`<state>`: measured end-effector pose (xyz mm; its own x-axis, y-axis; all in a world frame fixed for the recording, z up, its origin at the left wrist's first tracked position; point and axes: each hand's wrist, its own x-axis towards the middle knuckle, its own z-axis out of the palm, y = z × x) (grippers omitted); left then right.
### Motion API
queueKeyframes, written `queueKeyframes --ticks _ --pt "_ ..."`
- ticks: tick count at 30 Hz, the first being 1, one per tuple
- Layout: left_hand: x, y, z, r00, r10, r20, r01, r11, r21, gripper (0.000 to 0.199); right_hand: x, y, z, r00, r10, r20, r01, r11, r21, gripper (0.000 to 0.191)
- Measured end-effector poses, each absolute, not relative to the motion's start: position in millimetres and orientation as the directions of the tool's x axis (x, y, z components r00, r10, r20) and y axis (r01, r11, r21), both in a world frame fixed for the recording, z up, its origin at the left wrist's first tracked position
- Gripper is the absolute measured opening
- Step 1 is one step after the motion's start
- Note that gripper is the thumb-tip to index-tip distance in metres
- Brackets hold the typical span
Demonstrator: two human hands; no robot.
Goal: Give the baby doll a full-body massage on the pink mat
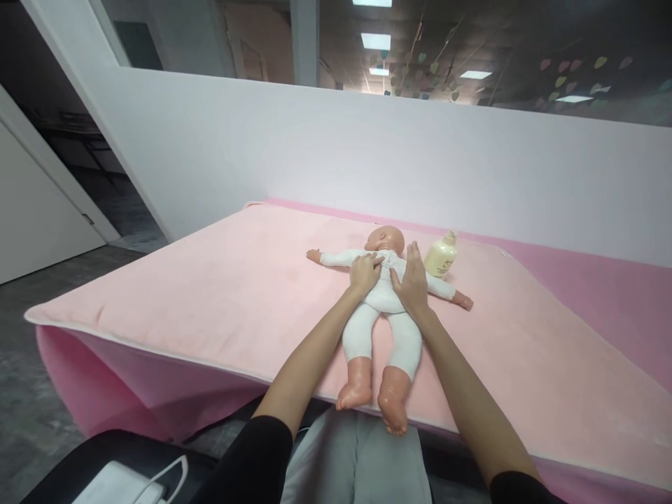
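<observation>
A baby doll (pixel 386 301) in a white cloth body lies stretched out, its head (pixel 389 239) turned to the left and its feet at the near table edge. My left hand (pixel 366 273) rests on the left side of its upper torso, fingers laid across the cloth and nothing held. On the right side of the torso is my right hand (pixel 413 283), its fingers straight and thumb apart, also holding nothing. A pale yellow bottle (pixel 442 255) stands just beyond the right hand, behind the doll's arm (pixel 441 288).
A light pink blanket (pixel 210 280) covers the table over a darker pink cloth (pixel 619 294). Behind it rises a white partition (pixel 367 154) with glass above. A white device with a cable (pixel 123 484) lies on a black surface at lower left.
</observation>
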<state>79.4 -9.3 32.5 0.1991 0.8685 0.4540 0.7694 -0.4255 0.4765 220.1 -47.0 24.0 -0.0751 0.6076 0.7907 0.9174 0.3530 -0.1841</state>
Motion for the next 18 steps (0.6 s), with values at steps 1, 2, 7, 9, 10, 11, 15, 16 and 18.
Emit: queueKeyframes --ticks 1,2,7,9,10,11,15,16,18 --pt "79.0 -9.4 31.9 0.201 0.871 0.447 0.769 -0.423 0.478 0.037 220.0 -46.2 24.4 -0.076 0.611 0.788 0.919 0.349 -0.182 0.07" --pt "78.8 -9.3 31.4 0.201 0.874 0.442 0.771 -0.42 0.48 0.036 220.0 -44.7 24.1 -0.071 0.626 0.776 0.92 0.342 -0.192 0.072" --pt "79.7 -8.5 28.8 0.212 0.861 0.462 0.775 -0.436 0.457 0.037 222.3 -35.7 16.3 -0.03 0.856 0.516 0.904 0.244 -0.352 0.068" --pt "80.1 -9.6 27.9 0.233 0.854 0.465 0.776 -0.452 0.44 0.038 223.4 -34.2 18.3 -0.044 0.938 0.345 0.901 0.187 -0.392 0.06" --pt "79.9 -10.8 27.4 0.246 0.854 0.458 0.777 -0.456 0.434 0.038 223.8 -33.7 22.5 -0.054 0.959 0.279 0.905 0.165 -0.391 0.058" --pt "79.2 -12.5 26.9 0.257 0.858 0.446 0.777 -0.457 0.432 0.039 224.1 -32.9 29.4 -0.063 0.971 0.231 0.914 0.149 -0.377 0.057" --pt "69.7 -24.5 23.1 0.279 0.884 0.375 0.758 -0.442 0.48 0.043 218.9 -28.5 82.9 -0.132 0.991 0.025 0.965 0.134 -0.225 0.052" --pt "66.0 -28.1 21.7 0.284 0.89 0.356 0.746 -0.438 0.501 0.044 214.5 -29.3 100.9 -0.152 0.987 -0.05 0.971 0.14 -0.192 0.048" --pt "58.6 -34.2 19.0 0.294 0.898 0.329 0.72 -0.434 0.541 0.046 200.8 -38.9 137.7 -0.243 0.969 -0.037 0.938 0.225 -0.264 0.039"
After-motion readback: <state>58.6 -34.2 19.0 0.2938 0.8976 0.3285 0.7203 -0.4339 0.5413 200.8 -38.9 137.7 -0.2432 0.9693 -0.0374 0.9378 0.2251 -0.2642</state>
